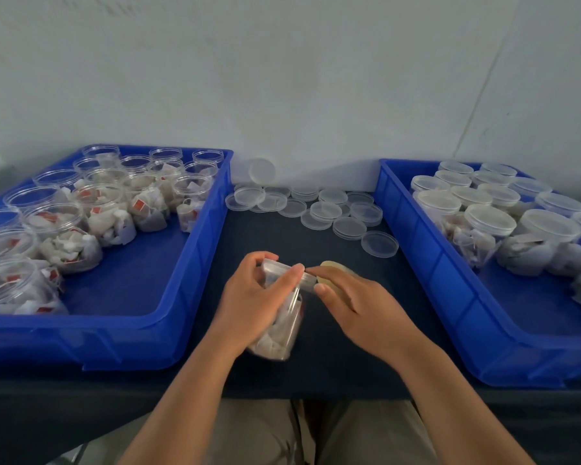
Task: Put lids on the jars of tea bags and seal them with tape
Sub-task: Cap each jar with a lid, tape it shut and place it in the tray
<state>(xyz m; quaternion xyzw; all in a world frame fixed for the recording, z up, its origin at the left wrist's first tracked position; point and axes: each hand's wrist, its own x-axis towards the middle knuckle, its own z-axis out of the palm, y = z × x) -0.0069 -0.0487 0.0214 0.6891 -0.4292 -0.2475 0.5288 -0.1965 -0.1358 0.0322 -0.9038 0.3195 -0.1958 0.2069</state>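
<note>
Between two blue bins on the dark surface point(316, 239), the left hand point(255, 297) is wrapped around a lidded jar point(282, 330) of tea bags, tilted. The right hand point(356, 303) pinches at the lid edge, with a tape roll point(336, 267) just behind it. Loose lids point(326, 209) lie far centre.

Plain pale wall point(316, 78) right behind table point(316, 347), bit scuffed, thin diagonal line on right side. Table covered in dark cloth, pushed up against wall. Soft even light, no harsh shadows.
</note>
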